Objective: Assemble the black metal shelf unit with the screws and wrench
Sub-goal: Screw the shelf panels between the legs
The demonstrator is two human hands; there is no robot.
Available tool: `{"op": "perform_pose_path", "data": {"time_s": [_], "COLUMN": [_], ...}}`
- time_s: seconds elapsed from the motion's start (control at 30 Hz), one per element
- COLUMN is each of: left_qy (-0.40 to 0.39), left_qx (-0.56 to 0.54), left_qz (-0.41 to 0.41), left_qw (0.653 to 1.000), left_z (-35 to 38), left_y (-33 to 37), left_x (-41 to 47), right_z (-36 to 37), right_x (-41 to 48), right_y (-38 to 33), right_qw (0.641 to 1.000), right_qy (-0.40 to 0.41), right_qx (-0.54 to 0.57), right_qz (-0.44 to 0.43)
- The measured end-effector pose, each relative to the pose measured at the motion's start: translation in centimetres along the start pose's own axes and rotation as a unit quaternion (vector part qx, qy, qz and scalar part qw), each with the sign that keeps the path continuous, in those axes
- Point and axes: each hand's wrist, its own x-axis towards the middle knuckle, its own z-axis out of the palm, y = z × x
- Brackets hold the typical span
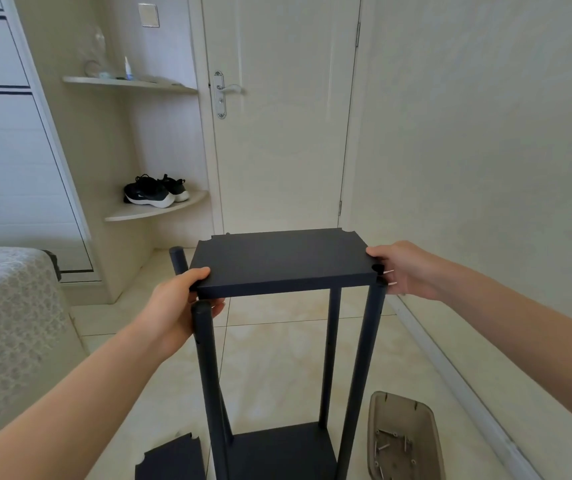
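The black shelf panel (282,261) is being held with its long axis running hand to hand, its near-left corner clenched in the grip of the left hand (173,306) just above the near-left post (205,341), its right end in that of the right hand (405,271).

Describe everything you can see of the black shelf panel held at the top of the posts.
The shelf panel is a flat, matte black rectangle, metal by its look, with notched corners and a folded-down front lip. It lies roughly level near the tops of upright black posts. The left hand grips its near left corner, thumb on top; the right hand holds its near right corner.
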Motion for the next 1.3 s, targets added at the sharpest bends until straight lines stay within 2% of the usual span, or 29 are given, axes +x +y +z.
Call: {"op": "perform_pose_path", "data": {"time_s": [0.47,0.83,1.3], "left_qy": [0.014,0.012,-0.001], "left_qx": [0.006,0.004,-0.001], "left_qz": [0.010,-0.010,0.004], "left_qw": [1.000,1.000,1.000], "left_z": [-1.5,-0.7,-0.4], "left_y": [-1.0,-1.8,-2.9], "left_x": [-0.6,-0.7,-1.0], "right_z": [0.6,0.7,0.2], "right_x": [1.2,2.3,3.3], "right_y": [2.0,3.4,4.1], "right_qw": [0.999,0.996,0.987], "right_qy": [-0.028,0.008,0.026], "right_qx": [0.030,0.082,0.150], "right_qz": [0.002,0.034,0.060]}}
